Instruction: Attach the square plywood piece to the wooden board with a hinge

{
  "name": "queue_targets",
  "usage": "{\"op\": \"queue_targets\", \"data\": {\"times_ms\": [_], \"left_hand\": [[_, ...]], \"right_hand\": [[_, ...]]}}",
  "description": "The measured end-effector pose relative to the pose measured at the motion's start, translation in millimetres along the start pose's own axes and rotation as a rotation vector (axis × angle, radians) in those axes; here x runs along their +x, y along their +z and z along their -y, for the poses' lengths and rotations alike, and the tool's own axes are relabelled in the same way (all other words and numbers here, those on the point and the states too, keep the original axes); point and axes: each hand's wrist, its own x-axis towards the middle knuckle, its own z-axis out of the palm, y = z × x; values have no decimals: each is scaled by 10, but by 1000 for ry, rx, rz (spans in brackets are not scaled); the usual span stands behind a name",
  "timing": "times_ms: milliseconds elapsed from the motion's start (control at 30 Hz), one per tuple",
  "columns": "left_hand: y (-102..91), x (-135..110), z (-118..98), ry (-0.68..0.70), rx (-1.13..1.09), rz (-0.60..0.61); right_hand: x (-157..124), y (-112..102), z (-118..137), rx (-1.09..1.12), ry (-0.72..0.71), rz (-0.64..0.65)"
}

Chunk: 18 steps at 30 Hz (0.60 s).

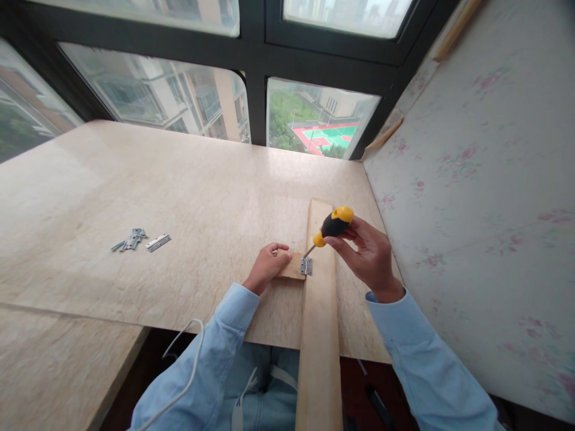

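Observation:
My right hand [371,257] is closed around a yellow and black screwdriver [336,222], which tilts down to the left. Its tip meets the upper left part of a small silver hinge [306,266]. The hinge lies across the joint between a short wooden block [293,267] and a long wooden board [320,323]. With thumb and fingers, my left hand [268,265] grips the left end of the block, which butts against the board's left side. Whether a screw sits under the screwdriver tip is too small to tell.
Left on the stone-patterned sill [215,197] lie a pile of screws and hinges [131,240] and a separate hinge [159,242]. The board overhangs the front edge. A floral-papered wall [476,209] rises at right, windows behind. A white cable [196,353] crosses my left sleeve.

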Motion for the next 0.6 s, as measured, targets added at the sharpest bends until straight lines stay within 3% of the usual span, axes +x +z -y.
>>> {"op": "queue_targets", "data": {"times_ms": [267,600], "left_hand": [[-22,29,72,28,22,12],[-31,25,59,17,-10,24]], "right_hand": [[-36,-62,75,-84,-119,94],[-44,-150,152,-130,-169,159]]}}
